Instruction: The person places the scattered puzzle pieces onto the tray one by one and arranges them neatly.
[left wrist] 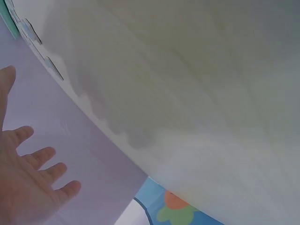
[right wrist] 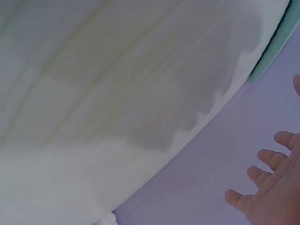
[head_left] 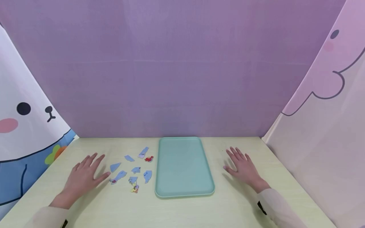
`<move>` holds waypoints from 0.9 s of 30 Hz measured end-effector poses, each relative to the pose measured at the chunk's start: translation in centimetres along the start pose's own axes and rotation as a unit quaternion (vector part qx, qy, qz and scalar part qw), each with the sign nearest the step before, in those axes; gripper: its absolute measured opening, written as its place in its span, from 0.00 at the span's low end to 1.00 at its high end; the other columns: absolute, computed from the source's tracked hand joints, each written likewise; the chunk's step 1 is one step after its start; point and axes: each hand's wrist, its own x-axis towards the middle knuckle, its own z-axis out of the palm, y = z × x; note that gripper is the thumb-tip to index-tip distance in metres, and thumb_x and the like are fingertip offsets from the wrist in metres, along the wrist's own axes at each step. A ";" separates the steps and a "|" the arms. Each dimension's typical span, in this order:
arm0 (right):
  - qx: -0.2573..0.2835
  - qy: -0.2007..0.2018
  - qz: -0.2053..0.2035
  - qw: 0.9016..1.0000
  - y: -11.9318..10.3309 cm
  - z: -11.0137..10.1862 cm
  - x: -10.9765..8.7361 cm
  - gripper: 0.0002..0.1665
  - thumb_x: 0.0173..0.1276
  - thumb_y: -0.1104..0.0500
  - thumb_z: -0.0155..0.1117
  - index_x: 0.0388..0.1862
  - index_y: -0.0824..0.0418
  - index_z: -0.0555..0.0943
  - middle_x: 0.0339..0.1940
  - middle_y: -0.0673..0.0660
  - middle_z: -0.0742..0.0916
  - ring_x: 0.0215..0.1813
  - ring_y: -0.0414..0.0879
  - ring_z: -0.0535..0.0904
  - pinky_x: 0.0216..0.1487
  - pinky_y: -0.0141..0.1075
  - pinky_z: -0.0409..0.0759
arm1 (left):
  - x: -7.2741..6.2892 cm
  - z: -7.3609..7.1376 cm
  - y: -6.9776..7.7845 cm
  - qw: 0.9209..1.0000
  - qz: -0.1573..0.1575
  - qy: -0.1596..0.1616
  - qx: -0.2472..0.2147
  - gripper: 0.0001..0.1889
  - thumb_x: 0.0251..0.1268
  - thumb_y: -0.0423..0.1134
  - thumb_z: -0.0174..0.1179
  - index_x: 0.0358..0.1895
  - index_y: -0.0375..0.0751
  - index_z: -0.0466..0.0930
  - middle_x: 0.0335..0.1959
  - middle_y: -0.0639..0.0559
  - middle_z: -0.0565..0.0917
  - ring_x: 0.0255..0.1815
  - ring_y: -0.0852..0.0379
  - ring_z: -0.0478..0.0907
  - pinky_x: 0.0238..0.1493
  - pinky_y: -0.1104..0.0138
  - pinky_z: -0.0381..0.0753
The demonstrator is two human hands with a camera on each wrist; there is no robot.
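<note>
Several puzzle-like flat pieces, mostly light blue, lie scattered left of a mint green tray point(head_left: 183, 167). Nearest my left hand point(head_left: 82, 177) are a plain blue piece point(head_left: 115, 167) and a longer blue piece point(head_left: 118, 177) with a red detail. A red piece point(head_left: 149, 159) lies close to the tray's left side. Toward the front is a yellow and blue piece point(head_left: 135, 188). My left hand is over the table left of the pieces, fingers spread, holding nothing. On the tray's other side, my right hand point(head_left: 243, 167) also has its fingers spread and holds nothing.
The pale wooden table point(head_left: 188, 212) meets a purple cloth backdrop point(head_left: 182, 69) at its far edge. Printed curtains border both sides, a white bear design point(head_left: 25, 136) on the left and a pink and white one point(head_left: 325, 133) on the right.
</note>
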 end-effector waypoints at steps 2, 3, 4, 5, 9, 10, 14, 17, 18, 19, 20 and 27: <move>-0.001 -0.005 -0.005 1.000 -0.4 0.0 0.0 0.42 0.62 0.40 0.56 0.69 0.59 0.60 0.71 0.62 0.63 0.71 0.60 0.54 0.64 0.61 0.53 | 0.0 0.0 0.3 1.000 0.011 0.005 0.003 0.38 0.51 0.60 0.60 0.62 0.39 0.65 0.61 0.32 0.66 0.60 0.31 0.61 0.52 0.36 0.61; 0.000 -0.007 -0.007 1.000 -0.7 0.0 0.1 0.41 0.62 0.40 0.56 0.69 0.59 0.61 0.70 0.62 0.63 0.71 0.60 0.55 0.64 0.61 0.53 | 0.0 0.1 0.4 1.000 0.016 0.007 0.004 0.38 0.50 0.59 0.61 0.61 0.39 0.66 0.60 0.32 0.67 0.60 0.31 0.62 0.51 0.36 0.62; 0.000 -0.008 -0.010 1.000 -0.9 0.0 0.1 0.41 0.62 0.40 0.56 0.69 0.59 0.61 0.70 0.61 0.64 0.71 0.59 0.55 0.65 0.60 0.54 | 0.0 0.1 0.5 1.000 0.020 0.007 0.005 0.37 0.50 0.58 0.61 0.60 0.39 0.67 0.60 0.32 0.67 0.59 0.31 0.62 0.50 0.37 0.63; 0.001 -0.008 -0.013 1.000 -1.1 0.0 0.1 0.41 0.62 0.41 0.56 0.68 0.59 0.62 0.70 0.61 0.64 0.71 0.59 0.56 0.65 0.60 0.54 | 0.0 0.2 0.6 1.000 0.024 0.007 0.005 0.36 0.50 0.58 0.62 0.60 0.39 0.67 0.60 0.32 0.68 0.59 0.31 0.63 0.49 0.37 0.64; 0.004 0.002 -0.032 0.999 -2.0 0.1 0.1 0.40 0.61 0.42 0.58 0.67 0.61 0.64 0.68 0.62 0.67 0.70 0.60 0.58 0.64 0.60 0.55 | 0.0 0.3 1.0 0.999 0.032 -0.003 0.004 0.35 0.49 0.55 0.63 0.59 0.40 0.68 0.58 0.33 0.69 0.58 0.32 0.65 0.47 0.38 0.66; 0.005 0.007 -0.038 0.999 -2.2 0.1 0.1 0.39 0.60 0.42 0.59 0.66 0.61 0.65 0.67 0.63 0.68 0.69 0.60 0.59 0.64 0.60 0.55 | 0.0 0.4 1.1 0.999 0.032 -0.007 0.002 0.35 0.49 0.55 0.64 0.59 0.40 0.68 0.58 0.33 0.70 0.58 0.32 0.65 0.47 0.38 0.66; 0.010 0.015 -0.054 0.998 -3.1 0.1 0.1 0.38 0.59 0.44 0.60 0.64 0.62 0.67 0.65 0.63 0.71 0.67 0.61 0.63 0.62 0.60 0.58 | 0.0 0.5 1.6 0.999 0.031 -0.026 -0.002 0.34 0.49 0.54 0.64 0.59 0.40 0.69 0.57 0.34 0.72 0.57 0.33 0.67 0.48 0.38 0.66; 0.011 0.001 -0.055 0.998 -3.6 0.2 0.1 0.38 0.60 0.43 0.60 0.65 0.61 0.67 0.65 0.62 0.71 0.67 0.59 0.63 0.62 0.58 0.60 | -0.1 0.5 2.1 0.999 0.032 -0.034 -0.006 0.34 0.48 0.53 0.65 0.58 0.40 0.70 0.55 0.35 0.73 0.55 0.34 0.69 0.47 0.39 0.67; 0.012 -0.005 -0.056 0.998 -3.8 0.2 0.1 0.38 0.60 0.43 0.59 0.65 0.61 0.67 0.65 0.62 0.71 0.67 0.59 0.63 0.63 0.58 0.60 | -0.1 0.5 2.2 0.999 0.033 -0.036 -0.008 0.34 0.48 0.53 0.65 0.58 0.40 0.70 0.55 0.36 0.74 0.55 0.34 0.69 0.47 0.39 0.67; 0.011 -0.009 -0.057 0.998 -4.0 0.2 0.1 0.38 0.60 0.43 0.59 0.64 0.61 0.67 0.65 0.62 0.72 0.67 0.59 0.63 0.63 0.57 0.61 | -0.1 0.6 2.4 0.999 0.036 -0.035 -0.010 0.33 0.47 0.52 0.66 0.58 0.40 0.71 0.54 0.36 0.75 0.54 0.35 0.70 0.46 0.40 0.68; 0.011 -0.012 -0.060 0.998 -4.2 0.2 0.1 0.37 0.60 0.43 0.60 0.64 0.61 0.68 0.65 0.62 0.72 0.67 0.59 0.64 0.62 0.57 0.61 | -0.1 0.6 2.5 0.999 0.040 -0.032 -0.012 0.33 0.47 0.52 0.66 0.57 0.40 0.71 0.53 0.37 0.75 0.54 0.35 0.71 0.45 0.40 0.69; 0.014 -0.019 -0.084 0.996 -5.3 0.3 0.1 0.36 0.59 0.45 0.62 0.62 0.62 0.69 0.63 0.62 0.74 0.64 0.58 0.68 0.61 0.55 0.64 | -0.3 0.8 3.2 0.998 0.064 -0.016 -0.022 0.32 0.46 0.49 0.67 0.56 0.39 0.73 0.49 0.39 0.79 0.49 0.38 0.75 0.39 0.44 0.73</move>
